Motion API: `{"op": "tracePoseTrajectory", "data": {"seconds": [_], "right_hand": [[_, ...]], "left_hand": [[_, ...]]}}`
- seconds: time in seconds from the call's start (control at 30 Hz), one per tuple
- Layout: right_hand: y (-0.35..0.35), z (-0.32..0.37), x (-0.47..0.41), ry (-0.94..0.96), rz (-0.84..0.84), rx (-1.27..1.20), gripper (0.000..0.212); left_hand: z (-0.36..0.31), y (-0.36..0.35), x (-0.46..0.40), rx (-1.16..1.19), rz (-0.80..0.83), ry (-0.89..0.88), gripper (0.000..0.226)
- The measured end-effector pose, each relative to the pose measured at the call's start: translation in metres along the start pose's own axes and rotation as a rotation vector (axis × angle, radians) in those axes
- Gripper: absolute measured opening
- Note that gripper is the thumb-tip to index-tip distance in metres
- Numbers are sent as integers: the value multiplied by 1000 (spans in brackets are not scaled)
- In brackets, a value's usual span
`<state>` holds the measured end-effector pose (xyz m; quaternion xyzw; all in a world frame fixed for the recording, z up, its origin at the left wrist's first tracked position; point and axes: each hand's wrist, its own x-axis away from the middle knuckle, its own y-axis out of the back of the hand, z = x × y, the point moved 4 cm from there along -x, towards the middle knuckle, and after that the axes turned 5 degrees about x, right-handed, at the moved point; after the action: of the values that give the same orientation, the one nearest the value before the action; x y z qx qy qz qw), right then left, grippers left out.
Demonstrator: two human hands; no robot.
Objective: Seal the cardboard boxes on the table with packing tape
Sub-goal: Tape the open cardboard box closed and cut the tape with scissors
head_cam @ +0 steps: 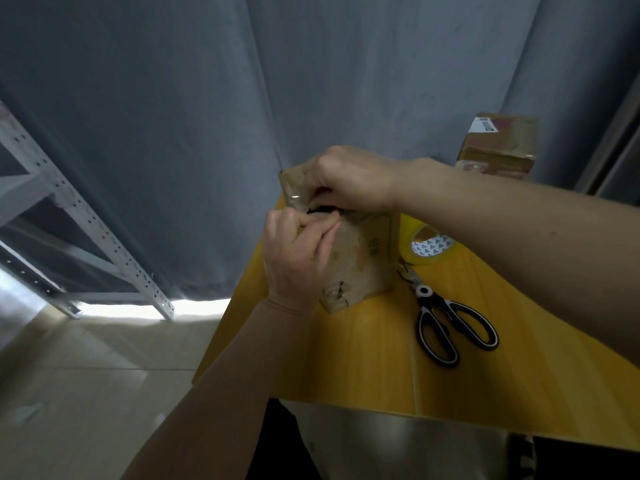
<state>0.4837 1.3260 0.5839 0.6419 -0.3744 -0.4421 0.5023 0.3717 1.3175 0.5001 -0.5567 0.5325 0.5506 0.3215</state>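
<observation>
The yellow table (363,358) runs away from the viewer, its near edge crossing the lower right of the view. On it, near and to the right, lie black-and-white scissors (450,323), handles toward the viewer and blades pointing far-left toward the box.

Farther in, close to the table's left edge, stands a worn cardboard box (363,265), upright, its sides creased and its near bottom corner torn. Both hands work at its top. The left hand (298,254) comes up from the near left, fingers curled, thumb and forefinger pinching at the top edge of the box where a strip of clear tape (294,197) shines on a raised flap. The right hand (349,178) reaches in from the right across the top of the box, fingers bent down and gripping the top at its far side. A dark gap shows between the two hands at the box's opening.

Just right of the box and behind the right forearm sits a tape roll (429,247), flat on the table, its core printed with small triangles.

At the far right end of the table stands a second box (498,147) with a white label on top, well apart from the first.

Behind hangs a grey curtain (207,116); at the left is a white perforated metal rack (69,209) on a pale tiled floor (86,375).
</observation>
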Motion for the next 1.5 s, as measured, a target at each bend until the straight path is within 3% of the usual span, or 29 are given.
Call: {"op": "tracePoseTrajectory", "data": {"seconds": [0.1, 0.27, 0.43, 0.53, 0.87, 0.97, 1.03, 1.13, 1.27, 1.5], "right_hand": [[0, -3, 1, -71, 0, -57, 15], [-1, -1, -1, -72, 24, 58, 9], [14, -15, 7, -245, -121, -204, 9], [18, -15, 13, -272, -52, -355, 7], [6, 5, 16, -353, -15, 70, 29], [1, 10, 17, -367, 107, 151, 37], [-3, 10, 15, -389, 209, 117, 36], [-5, 8, 13, -394, 295, -17, 18], [2, -4, 18, -442, 170, -304, 13], [-8, -16, 23, -583, 17, -501, 20]], "left_hand": [[-1, 0, -1, 3, -4, 6, 10], [0, -1, 0, -3, 5, -2, 7], [0, 1, -1, -30, -2, -32, 8], [-1, 0, -1, -47, -2, -48, 7], [1, 1, 2, -33, -9, -25, 13], [2, -1, 4, -42, 2, -3, 13], [2, -2, 4, -47, 8, 8, 14], [1, 0, 5, -49, 2, -1, 13], [-2, 1, 2, -37, -3, -18, 8], [-2, -6, 4, 14, 15, -19, 8]]}}
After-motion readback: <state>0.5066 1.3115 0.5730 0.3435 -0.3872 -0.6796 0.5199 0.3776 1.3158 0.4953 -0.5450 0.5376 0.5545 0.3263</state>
